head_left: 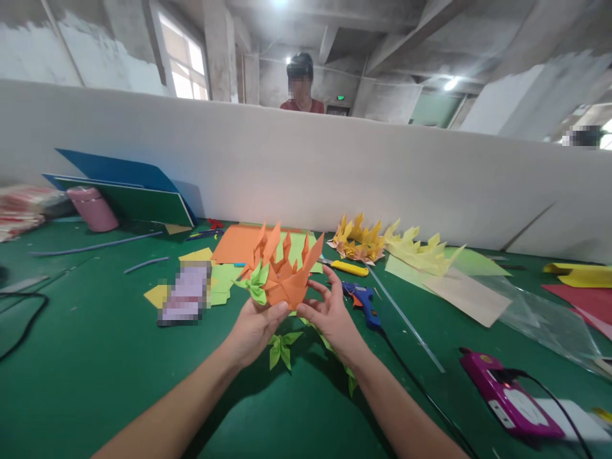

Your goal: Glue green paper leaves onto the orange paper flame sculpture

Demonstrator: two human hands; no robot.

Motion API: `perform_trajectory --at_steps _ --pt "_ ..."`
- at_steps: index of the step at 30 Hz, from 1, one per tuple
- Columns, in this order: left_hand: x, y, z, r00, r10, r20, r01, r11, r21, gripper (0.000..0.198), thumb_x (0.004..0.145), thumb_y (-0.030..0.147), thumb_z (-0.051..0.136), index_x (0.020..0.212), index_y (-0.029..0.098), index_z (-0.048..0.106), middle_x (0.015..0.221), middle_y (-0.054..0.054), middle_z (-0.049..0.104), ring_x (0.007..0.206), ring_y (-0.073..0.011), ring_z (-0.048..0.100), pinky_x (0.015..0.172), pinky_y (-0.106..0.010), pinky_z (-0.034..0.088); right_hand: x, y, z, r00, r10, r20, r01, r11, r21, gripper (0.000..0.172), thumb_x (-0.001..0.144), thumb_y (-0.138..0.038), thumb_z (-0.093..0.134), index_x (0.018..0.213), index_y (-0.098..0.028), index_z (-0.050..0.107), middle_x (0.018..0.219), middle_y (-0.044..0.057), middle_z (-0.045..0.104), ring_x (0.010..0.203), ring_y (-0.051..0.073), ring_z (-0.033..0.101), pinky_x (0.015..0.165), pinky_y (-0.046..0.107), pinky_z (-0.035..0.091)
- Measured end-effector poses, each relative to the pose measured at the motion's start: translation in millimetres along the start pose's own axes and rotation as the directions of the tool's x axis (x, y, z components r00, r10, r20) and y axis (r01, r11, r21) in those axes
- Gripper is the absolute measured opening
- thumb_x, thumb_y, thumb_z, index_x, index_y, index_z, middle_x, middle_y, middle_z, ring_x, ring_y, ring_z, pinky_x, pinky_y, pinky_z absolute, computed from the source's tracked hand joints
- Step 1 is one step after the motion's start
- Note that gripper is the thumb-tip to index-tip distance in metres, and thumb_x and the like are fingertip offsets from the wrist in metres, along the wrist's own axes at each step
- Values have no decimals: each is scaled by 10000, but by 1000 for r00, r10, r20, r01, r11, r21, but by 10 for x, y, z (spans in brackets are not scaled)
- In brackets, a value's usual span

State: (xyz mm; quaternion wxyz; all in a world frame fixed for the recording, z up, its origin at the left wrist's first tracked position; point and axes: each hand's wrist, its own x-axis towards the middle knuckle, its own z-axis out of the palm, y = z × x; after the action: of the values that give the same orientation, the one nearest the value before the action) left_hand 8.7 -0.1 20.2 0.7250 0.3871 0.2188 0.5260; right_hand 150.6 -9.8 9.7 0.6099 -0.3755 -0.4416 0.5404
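Note:
Between my two hands is an orange folded-paper crown [285,285] with pointed tips, raised above the green table. My left hand [258,328] grips its lower left edge, thumb in front. Just above those fingers, a light green folded-paper leaf piece [257,284] sits against the crown's left side. My right hand [332,315] pinches the lower right edge, with its upper fingers slightly raised. Beneath the hands, another green paper leaf piece [283,349] lies on the table, and more green leaves are partly hidden behind my right wrist.
A blue glue gun [367,305] and a yellow utility knife [351,268] lie right of the hands. Behind stand a golden paper crown [358,242] and a pale yellow one [421,248]. A phone [186,293] lies left; a magenta power strip [507,395] sits at right.

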Motion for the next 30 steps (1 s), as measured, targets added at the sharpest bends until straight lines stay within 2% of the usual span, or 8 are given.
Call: perform_trajectory --at_steps 5,9,14,17,19,21,24,30 --pt "17 -18 -12 1000 12 -12 -12 1000 -24 403 684 190 730 1075 181 631 1098 -78 690 1107 -250 586 1000 -404 424 30 53 -11 995 -92 -40 89 994 -56 955 549 -354 809 1291 -364 209 1201 61 433 754 138 603 722 359 528" --pt "37 -3 -11 999 37 -24 -38 998 -44 389 704 182 715 1082 185 627 1075 -74 699 1109 -248 586 1001 -417 424 31 23 -40 989 -142 -41 140 989 -46 869 594 -325 781 1262 -368 227 1217 53 439 795 138 605 794 373 512" --pt "20 -5 -23 1000 31 -1 -31 999 -38 401 725 177 690 1116 211 608 1075 -63 699 1105 -252 588 995 -453 417 15 -19 -65 992 -123 -29 122 992 -34 820 628 -362 764 1254 -360 235 1236 56 437 823 140 607 856 404 491" --pt "-13 15 -26 996 8 85 -5 999 -36 446 668 176 730 1098 216 620 1066 -65 703 1106 -270 586 1008 -464 393 17 9 -72 996 -80 -37 80 997 -10 812 641 -404 753 1269 -361 239 1236 57 450 791 130 603 839 408 503" --pt "-25 42 -21 984 -9 175 19 998 -57 448 644 293 756 1068 201 639 1079 -88 697 1118 -292 575 1023 -468 368 27 39 -75 997 -65 -30 65 998 7 829 632 -410 760 1274 -361 237 1220 53 462 799 138 609 825 405 510" --pt "-20 68 -17 974 -32 225 51 995 -82 524 648 510 708 1053 183 648 1110 -116 682 1130 -308 564 1029 -462 356 39 64 -76 998 -58 -37 59 998 6 843 615 -406 771 1269 -352 243 1202 53 470 794 141 612 807 396 516" --pt "21 81 -25 985 -79 156 96 990 -107 628 679 663 577 1074 178 638 1094 -115 690 1094 -291 593 1002 -431 390 47 74 -73 996 -64 -56 63 998 -19 847 591 -392 784 1249 -335 254 1196 59 463 766 132 609 786 375 518" --pt "107 49 -75 993 -99 -61 87 982 -170 449 822 481 527 1136 167 590 999 -92 725 980 -231 659 933 -363 466 22 61 -64 995 -95 -21 93 993 -72 820 618 -377 761 1248 -324 240 1227 71 443 784 128 602 772 345 510"
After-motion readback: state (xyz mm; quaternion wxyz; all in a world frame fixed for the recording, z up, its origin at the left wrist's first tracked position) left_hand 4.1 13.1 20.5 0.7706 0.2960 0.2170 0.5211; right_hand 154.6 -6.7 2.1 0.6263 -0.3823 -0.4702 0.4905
